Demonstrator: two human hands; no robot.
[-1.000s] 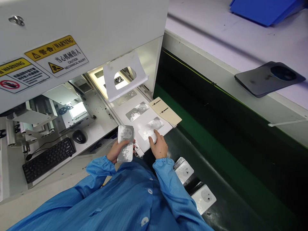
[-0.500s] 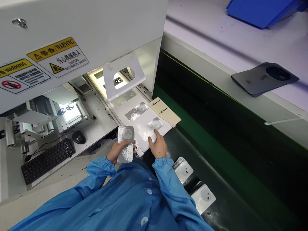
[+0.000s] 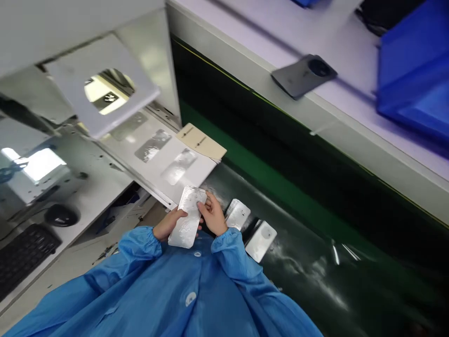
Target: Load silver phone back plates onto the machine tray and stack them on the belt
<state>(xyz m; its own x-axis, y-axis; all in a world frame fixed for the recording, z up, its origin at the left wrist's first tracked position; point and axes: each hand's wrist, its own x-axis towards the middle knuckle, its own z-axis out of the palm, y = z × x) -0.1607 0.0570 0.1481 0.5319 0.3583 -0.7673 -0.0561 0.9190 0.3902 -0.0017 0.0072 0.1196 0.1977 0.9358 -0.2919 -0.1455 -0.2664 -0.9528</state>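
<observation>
My left hand [image 3: 168, 223] holds a stack of silvery flat phone-back plates [image 3: 185, 220] from below, in front of my chest. My right hand [image 3: 212, 216] grips the top right edge of the same stack with its fingertips. Just beyond my hands a white machine tray [image 3: 196, 175] carries three more silvery plates [image 3: 153, 146] in a row. A tan card [image 3: 201, 140] lies at the tray's far right corner.
Two white-backed plates [image 3: 261, 239] lie on the dark conveyor belt [image 3: 315, 262] right of my hands. A grey phone cover [image 3: 303, 75] rests on the far ledge beside a blue bin [image 3: 417, 79]. A keyboard [image 3: 21, 255] and mouse [image 3: 61, 215] sit at left.
My right hand left the plate on the white tray and came back to the stack in my left hand. The view swung to the right, and the picture is blurred.
</observation>
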